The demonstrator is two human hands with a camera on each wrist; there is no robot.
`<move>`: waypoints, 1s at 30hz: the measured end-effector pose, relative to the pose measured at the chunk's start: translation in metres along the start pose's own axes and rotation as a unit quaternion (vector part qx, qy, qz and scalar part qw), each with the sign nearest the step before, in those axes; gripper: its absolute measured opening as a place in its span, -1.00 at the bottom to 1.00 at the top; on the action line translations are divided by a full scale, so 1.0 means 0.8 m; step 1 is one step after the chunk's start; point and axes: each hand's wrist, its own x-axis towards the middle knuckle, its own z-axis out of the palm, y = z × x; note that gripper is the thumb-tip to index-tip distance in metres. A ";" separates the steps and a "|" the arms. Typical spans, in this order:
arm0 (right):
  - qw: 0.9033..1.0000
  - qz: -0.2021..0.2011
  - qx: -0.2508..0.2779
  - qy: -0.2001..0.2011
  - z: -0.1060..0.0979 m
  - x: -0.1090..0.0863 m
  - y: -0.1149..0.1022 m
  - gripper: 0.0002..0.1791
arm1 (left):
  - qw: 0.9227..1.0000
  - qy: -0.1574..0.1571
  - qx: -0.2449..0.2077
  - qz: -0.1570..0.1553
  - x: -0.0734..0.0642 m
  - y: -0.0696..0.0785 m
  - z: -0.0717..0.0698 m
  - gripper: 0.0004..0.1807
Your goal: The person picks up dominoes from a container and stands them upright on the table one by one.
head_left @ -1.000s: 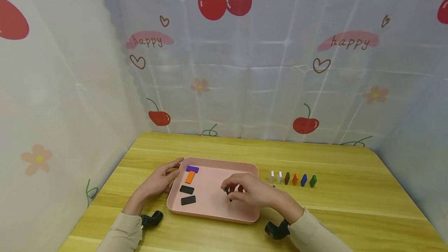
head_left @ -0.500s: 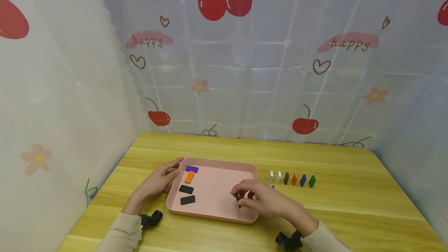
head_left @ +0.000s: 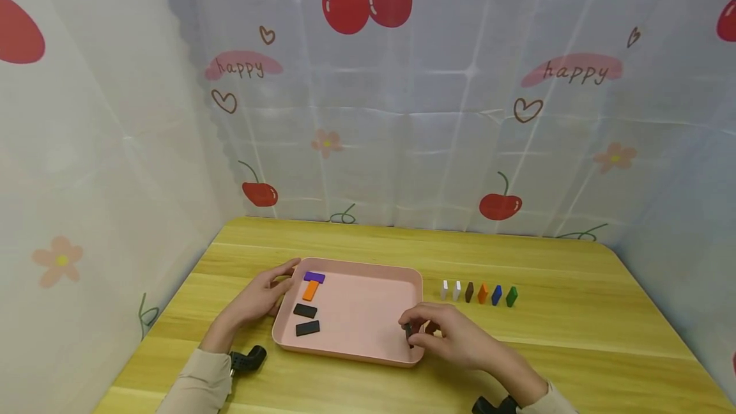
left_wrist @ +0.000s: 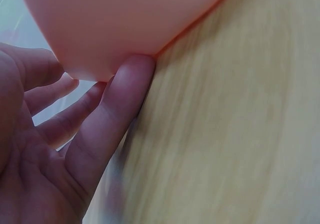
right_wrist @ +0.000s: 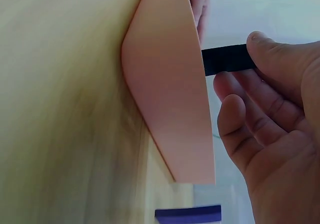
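In the head view a pink tray (head_left: 356,305) lies on the table. Along its left side lie a purple domino (head_left: 314,277), an orange domino (head_left: 310,291) and two black dominoes, one higher (head_left: 305,310) and one nearer me (head_left: 307,328). My left hand (head_left: 261,296) rests against the tray's outer left wall, fingers fairly straight; its thumb presses the wall low down in the left wrist view. Over the tray's near right corner, my right hand (head_left: 448,334) pinches a black domino (right_wrist: 227,59) between thumb and fingers, above the rim in the right wrist view.
Right of the tray, a row of dominoes stands upright on the table: two white (head_left: 444,290), then brown (head_left: 469,292), orange (head_left: 483,294), blue (head_left: 497,295) and green (head_left: 512,297). Another purple domino (right_wrist: 188,214) shows beyond the tray in the right wrist view. A patterned curtain (head_left: 368,145) surrounds the table.
My right hand has moved right and toward me with the black domino, from the tray's middle to its near right corner. My left hand keeps its place at the tray.
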 end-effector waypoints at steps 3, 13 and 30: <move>1.000 0.001 0.008 0.008 -0.001 -0.009 0.003 -0.71 | 1.000 -0.001 0.003 0.001 0.000 0.000 0.000 -0.41; 0.999 0.014 0.005 0.048 -0.010 -0.036 0.005 -0.72 | 1.000 0.001 0.010 -0.003 -0.001 -0.001 0.001 -0.40; 0.993 0.034 -0.046 0.100 -0.032 -0.074 0.020 -0.73 | 1.000 0.003 0.012 0.002 -0.001 -0.001 -0.001 -0.40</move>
